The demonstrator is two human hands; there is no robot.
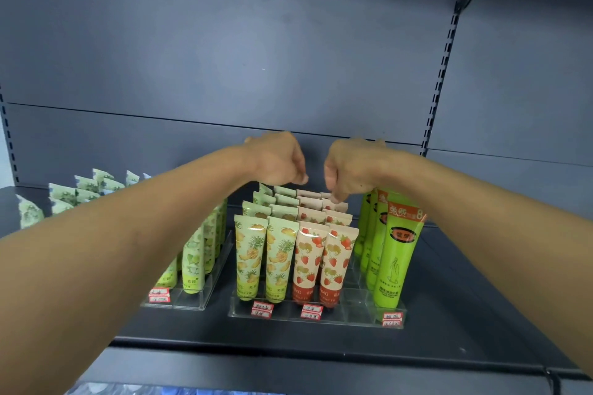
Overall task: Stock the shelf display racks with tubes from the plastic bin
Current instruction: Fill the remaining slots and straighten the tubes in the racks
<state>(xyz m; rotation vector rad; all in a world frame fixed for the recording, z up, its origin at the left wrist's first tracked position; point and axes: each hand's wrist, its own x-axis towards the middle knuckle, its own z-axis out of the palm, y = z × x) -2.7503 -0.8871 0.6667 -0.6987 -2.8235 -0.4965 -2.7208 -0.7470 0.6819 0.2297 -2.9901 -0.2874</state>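
A clear acrylic rack (pixel 317 319) on the dark shelf holds rows of pineapple-print tubes (pixel 252 253), strawberry-print tubes (pixel 308 260) and tall bright green tubes (pixel 398 253). Both my arms reach over it to the back rows. My left hand (pixel 279 160) hovers above the rearmost pineapple tubes with its fingers curled, and I see nothing in it. My right hand (pixel 349 167) is curled too, and its fingertips come down on the top edge of a back-row strawberry tube (pixel 337 204). The bin is not clearly in view.
A second clear rack (pixel 189 301) to the left holds pale green tubes (pixel 194 260), partly hidden by my left arm. Pale green sachets (pixel 64 199) stand further left. Red-edged price tags (pixel 262 309) sit on the rack fronts. Crinkled clear plastic (pixel 128 390) shows at the bottom edge.
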